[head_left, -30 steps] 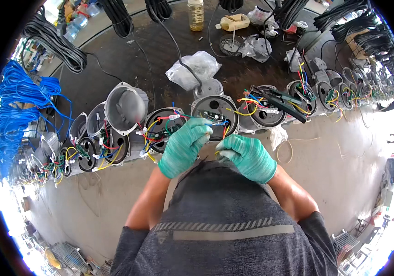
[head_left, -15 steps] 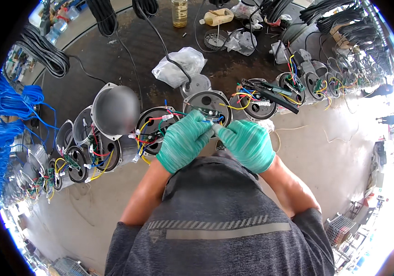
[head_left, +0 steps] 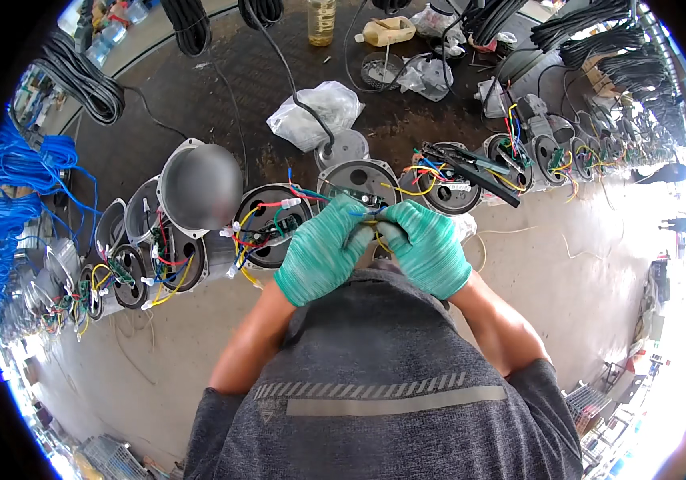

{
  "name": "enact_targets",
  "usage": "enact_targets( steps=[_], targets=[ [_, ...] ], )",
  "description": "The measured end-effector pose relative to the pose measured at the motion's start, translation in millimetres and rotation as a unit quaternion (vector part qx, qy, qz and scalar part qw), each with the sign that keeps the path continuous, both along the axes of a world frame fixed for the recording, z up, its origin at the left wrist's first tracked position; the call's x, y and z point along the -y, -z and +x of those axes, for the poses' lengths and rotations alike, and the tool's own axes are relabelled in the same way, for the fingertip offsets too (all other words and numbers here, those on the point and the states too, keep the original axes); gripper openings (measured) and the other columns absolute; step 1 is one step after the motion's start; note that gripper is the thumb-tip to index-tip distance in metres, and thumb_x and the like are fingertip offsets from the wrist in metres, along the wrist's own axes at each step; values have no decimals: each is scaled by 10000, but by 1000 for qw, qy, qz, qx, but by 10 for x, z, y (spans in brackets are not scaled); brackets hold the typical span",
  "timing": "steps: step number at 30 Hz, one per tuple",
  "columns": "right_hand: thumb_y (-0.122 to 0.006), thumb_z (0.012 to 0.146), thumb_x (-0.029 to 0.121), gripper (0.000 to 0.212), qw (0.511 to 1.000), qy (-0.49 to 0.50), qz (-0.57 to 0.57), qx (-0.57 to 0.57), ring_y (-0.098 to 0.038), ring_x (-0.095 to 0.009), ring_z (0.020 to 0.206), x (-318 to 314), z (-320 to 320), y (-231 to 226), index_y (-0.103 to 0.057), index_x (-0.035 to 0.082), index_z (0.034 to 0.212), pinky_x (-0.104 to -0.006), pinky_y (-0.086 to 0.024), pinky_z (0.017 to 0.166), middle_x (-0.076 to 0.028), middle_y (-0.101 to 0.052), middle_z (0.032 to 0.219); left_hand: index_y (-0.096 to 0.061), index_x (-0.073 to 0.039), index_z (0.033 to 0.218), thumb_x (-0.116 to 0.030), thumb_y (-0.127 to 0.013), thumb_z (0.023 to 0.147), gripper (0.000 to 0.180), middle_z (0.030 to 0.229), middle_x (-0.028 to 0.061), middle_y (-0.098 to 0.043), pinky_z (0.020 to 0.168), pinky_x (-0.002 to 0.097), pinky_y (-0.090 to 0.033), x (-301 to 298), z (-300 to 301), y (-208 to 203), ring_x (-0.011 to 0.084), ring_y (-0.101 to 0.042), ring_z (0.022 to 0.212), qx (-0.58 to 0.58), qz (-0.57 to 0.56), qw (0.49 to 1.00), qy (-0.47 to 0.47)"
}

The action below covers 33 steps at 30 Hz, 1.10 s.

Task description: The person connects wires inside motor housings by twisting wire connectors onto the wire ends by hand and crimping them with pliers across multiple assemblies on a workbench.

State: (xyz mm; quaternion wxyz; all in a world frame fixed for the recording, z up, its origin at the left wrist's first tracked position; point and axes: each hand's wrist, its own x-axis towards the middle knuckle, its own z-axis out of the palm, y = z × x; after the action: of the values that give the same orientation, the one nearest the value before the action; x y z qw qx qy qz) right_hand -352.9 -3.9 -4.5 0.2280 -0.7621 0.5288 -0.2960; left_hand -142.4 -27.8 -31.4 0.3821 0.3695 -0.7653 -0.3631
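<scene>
My left hand (head_left: 323, 250) and my right hand (head_left: 425, 250), both in green knitted gloves, meet at the near edge of a round grey metal housing (head_left: 392, 178). Fingers of both are pinched together on thin wires. A blue wire (head_left: 361, 214) runs between the fingertips, and a yellow wire (head_left: 383, 242) hangs in a curve just below them. Inside the housing, right beyond my fingers, lies a small green circuit board (head_left: 368, 198). The wire ends are hidden by the gloves.
More open housings with boards and coloured wires line the table edge both ways. A black long-handled tool (head_left: 483, 181) lies across the right neighbour. Beyond are a plastic bag (head_left: 316, 114), a bottle (head_left: 321, 22) and black cable coils (head_left: 79, 78). Blue wire bundles (head_left: 39, 180) hang left.
My fingers have shifted their pinch, with the right fingers more curled. The yellow wire now shows below my fingertips. The whole view has moved slightly.
</scene>
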Motion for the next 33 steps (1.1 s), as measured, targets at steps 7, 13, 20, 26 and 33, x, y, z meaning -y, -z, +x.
enact_targets(
  steps=[7,13,20,26,33],
  targets=[
    [-692,973,196,139,999,-15,-25,-33,-707,-385,774,-8,30,-139,-696,82,1053,-468,-562,653,-143,-697,915,-651,-71,1285,-136,-864,810,525,1171,154,-693,864,431,-603,-64,-119,-7,382,-725,1019,-9,-30,999,-18],
    [-734,932,141,141,998,-28,-47,-43,-708,-354,772,52,17,-152,-711,78,1056,-440,-553,652,-120,-703,905,-636,-73,1248,-146,-892,794,526,1174,136,-682,862,420,-604,-79,-141,28,364,-724,1041,8,-10,999,-40],
    [-729,927,196,124,989,-67,-69,-116,-687,-355,762,111,65,-194,-699,100,1001,-460,-543,637,-109,-670,890,-593,-88,1279,-90,-880,799,559,1164,127,-661,838,405,-603,-117,-218,98,361,-725,1024,-19,-3,999,-49],
    [-732,933,205,122,987,-79,-81,-111,-686,-354,733,108,111,-244,-699,106,998,-458,-539,621,-106,-668,877,-589,-90,1282,-16,-786,864,468,1151,134,-660,815,402,-591,-187,-242,299,365,-726,1015,-76,74,992,-65],
    [-661,994,215,158,997,-71,-24,-31,-709,-394,768,97,60,-160,-651,57,1005,-483,-560,638,-171,-703,885,-666,-44,1161,-4,-686,926,240,1083,185,-676,801,438,-572,-212,-157,-58,409,-705,958,5,71,994,-87]
  ],
)
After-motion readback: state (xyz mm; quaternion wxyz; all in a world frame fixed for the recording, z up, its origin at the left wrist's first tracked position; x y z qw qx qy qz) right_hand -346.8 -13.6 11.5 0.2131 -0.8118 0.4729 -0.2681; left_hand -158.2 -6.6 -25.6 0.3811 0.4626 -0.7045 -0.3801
